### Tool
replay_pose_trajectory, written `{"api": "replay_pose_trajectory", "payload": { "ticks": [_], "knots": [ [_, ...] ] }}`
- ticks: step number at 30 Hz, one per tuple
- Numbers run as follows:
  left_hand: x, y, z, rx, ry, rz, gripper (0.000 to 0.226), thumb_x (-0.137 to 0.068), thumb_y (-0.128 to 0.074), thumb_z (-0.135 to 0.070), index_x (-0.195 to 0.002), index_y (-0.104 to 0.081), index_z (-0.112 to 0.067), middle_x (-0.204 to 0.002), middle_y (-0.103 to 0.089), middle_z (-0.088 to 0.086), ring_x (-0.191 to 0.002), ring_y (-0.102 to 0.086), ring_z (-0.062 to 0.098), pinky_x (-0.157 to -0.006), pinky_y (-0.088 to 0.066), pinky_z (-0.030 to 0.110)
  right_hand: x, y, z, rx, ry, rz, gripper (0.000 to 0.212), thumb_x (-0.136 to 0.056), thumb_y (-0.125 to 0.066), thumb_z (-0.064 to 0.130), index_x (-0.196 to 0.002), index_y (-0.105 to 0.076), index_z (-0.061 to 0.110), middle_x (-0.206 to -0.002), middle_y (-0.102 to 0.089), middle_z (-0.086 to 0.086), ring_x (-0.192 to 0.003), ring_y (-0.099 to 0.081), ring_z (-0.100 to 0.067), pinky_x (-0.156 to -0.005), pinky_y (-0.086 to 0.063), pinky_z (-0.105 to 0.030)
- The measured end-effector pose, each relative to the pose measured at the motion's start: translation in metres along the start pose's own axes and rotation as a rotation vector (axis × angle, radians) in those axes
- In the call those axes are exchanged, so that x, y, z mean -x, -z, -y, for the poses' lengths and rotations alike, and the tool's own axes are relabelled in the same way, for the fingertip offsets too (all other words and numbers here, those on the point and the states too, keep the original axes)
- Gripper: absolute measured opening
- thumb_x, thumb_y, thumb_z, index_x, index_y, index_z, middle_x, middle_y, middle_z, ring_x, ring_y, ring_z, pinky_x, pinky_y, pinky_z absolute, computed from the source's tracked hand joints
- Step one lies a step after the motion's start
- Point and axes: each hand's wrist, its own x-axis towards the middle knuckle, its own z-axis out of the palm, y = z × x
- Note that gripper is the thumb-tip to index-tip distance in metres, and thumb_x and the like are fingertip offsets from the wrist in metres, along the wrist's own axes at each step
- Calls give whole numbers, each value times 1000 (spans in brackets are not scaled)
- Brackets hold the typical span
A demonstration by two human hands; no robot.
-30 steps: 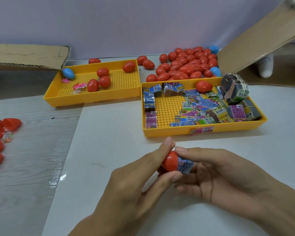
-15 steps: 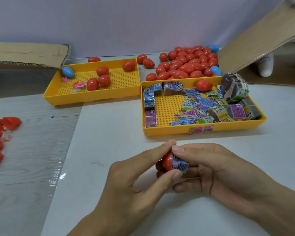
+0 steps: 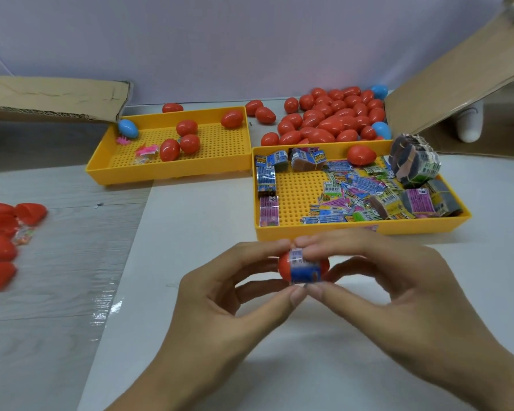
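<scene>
Landmark: label tray point(image 3: 428, 229), the yellow one holding loose printed labels.

- Far left of label tray, at the frame edge: open red shell halves point(image 3: 0, 232) on the grey wood-grain surface.
- Left of and slightly behind label tray: second yellow tray point(image 3: 172, 173) with four red eggs and one blue egg inside.
- Left hand point(image 3: 220, 298), in front of label tray's left corner: grip pinches the red egg point(image 3: 285, 265), forefinger on top, thumb below.
- Red egg: held off the tabletop point(image 3: 190, 232), just in front of label tray's front wall near its left end. Long axis runs left-right, roughly level and parallel to that wall. Red shows at both ends; cannot tell which end is the narrow one.
- Label band point(image 3: 304, 269): wrapped round the egg's middle, crosswise to the long axis.
- Right hand point(image 3: 383, 292), in front of label tray's centre: grip pinches the label band against the egg, forefinger on top, thumb underneath, thumb tip touching the left thumb tip.
- Behind label tray: egg pile point(image 3: 330, 120), mostly red, two blue at its right side.
- On label tray's back right corner: banded label bundle point(image 3: 414, 161).
</scene>
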Motion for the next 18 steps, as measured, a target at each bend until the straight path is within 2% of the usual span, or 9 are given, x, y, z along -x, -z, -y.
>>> {"api": "replay_pose_trajectory", "payload": {
  "ticks": [2,4,7,10,14,17,18],
  "knots": [
    [0,2,-2,14,-4,7,37,-79,-77,-16,-115,-73,-23,-114,-73,5,-107,-69,30,-86,-59,32,1,-1,-1,153,155,-5,27,-80,-76,9,-105,-73,20,-113,-70,12,-107,-67,-15,-75,-54,-24],
    [0,2,-3,28,-3,2,36,-79,-77,-15,-114,-73,-21,-113,-73,6,-106,-70,31,-85,-59,32,1,0,-2,153,158,-11,26,-81,-76,14,-105,-72,20,-112,-70,13,-105,-67,-16,-73,-54,-25],
    [1,1,-4,54,15,-14,40,-75,-80,-13,-114,-72,-18,-108,-74,10,-99,-72,30,-83,-59,30,-1,-2,0,-96,-77,-56,16,-81,-75,31,-96,-76,28,-96,-75,8,-88,-71,-12,-63,-56,-23],
    [1,-1,-5,30,27,-26,40,-72,-81,-17,-112,-74,-22,-101,-74,9,-91,-73,28,-78,-59,28,-6,-2,3,-290,-296,-74,21,-76,-72,43,-80,-77,23,-74,-73,-4,-61,-68,-12,-49,-51,-23],
    [1,-2,-6,40,52,-61,40,-68,-82,-19,-107,-76,-25,-95,-75,9,-84,-74,29,-72,-59,24,-9,-2,3,-391,-384,-62,26,-77,-68,38,-76,-77,14,-72,-72,-12,-62,-68,-18,-44,-49,-24],
    [2,-2,-1,28,47,-107,38,-61,-85,-20,-98,-78,-27,-89,-75,10,-78,-75,30,-67,-59,23,-11,2,1,-263,-325,-138,15,-73,-76,35,-86,-78,27,-78,-74,-2,-63,-67,-9,-50,-52,-23],
    [3,-1,3,9,55,-133,40,-57,-88,-18,-94,-79,-27,-86,-75,10,-75,-75,29,-64,-59,23,-14,7,1,-169,-276,-201,21,-71,-80,37,-91,-77,32,-82,-75,3,-68,-68,-7,-54,-53,-22]
  ]
}}
